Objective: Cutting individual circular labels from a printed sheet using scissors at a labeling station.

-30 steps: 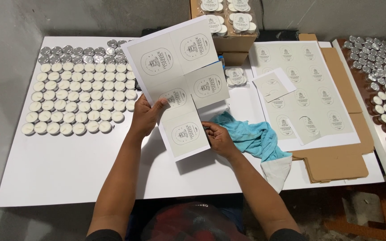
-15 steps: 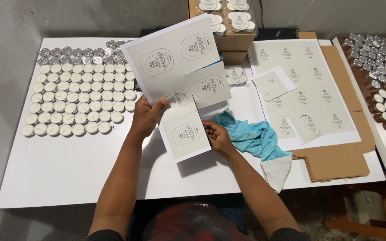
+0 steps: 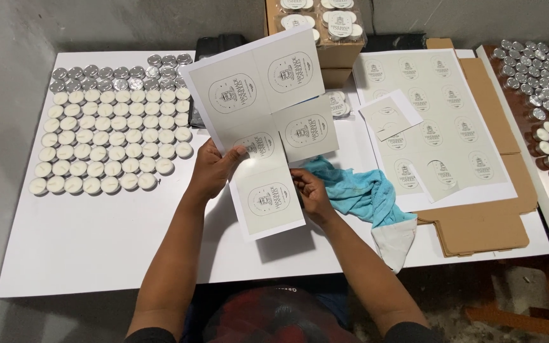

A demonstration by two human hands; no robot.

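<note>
White surface (image 3: 96, 248) under me, rows of small candles (image 3: 109, 140) filling its far left corner. I've got a sheet of stickers (image 3: 258, 108) lifted over the middle, my left hand (image 3: 214, 168) pinching its left edge, my right hand (image 3: 309, 190) gripping the lowest sticker's right edge. Blue cloth (image 3: 357, 194) lies just right of that hand, another sticker sheet (image 3: 440, 121) beyond, towards the right edge.

- The label sheet (image 3: 268, 121) is smooth, matt paper.
- The blue rag (image 3: 357, 194) is soft cloth.
- The flat box (image 3: 484, 225) is brown cardboard.
- The far-left candle cups (image 3: 106, 73) are shiny metal.
</note>
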